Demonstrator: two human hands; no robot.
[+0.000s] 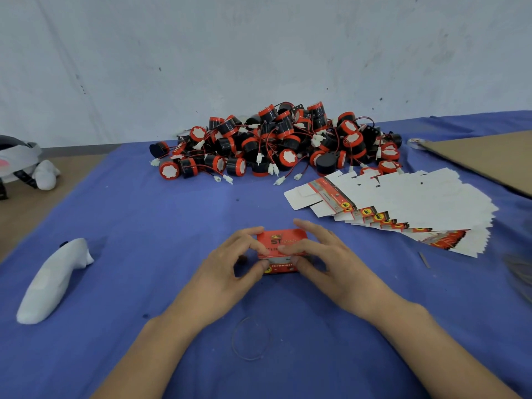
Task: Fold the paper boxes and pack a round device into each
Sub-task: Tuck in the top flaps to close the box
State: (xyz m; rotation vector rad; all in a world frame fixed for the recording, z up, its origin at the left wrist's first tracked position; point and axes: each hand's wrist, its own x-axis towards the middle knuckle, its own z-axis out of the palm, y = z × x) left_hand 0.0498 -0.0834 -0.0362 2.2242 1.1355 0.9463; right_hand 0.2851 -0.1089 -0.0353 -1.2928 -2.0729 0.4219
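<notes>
A small red paper box (280,240) sits on the blue cloth in front of me, held between both hands. My left hand (230,266) grips its left end, fingers curled over the top and thumb at the front. My right hand (325,257) grips the right end the same way, its thumb on the front face. A heap of round black-and-red devices (276,142) with red wires and white plugs lies at the back of the table. Flat unfolded boxes (397,203) are fanned out at the right.
A white controller (51,280) lies at the left on the blue cloth (144,226). A thin wire loop (252,338) lies between my forearms. A cardboard sheet (489,159) lies at the far right, a headset (17,159) at the far left.
</notes>
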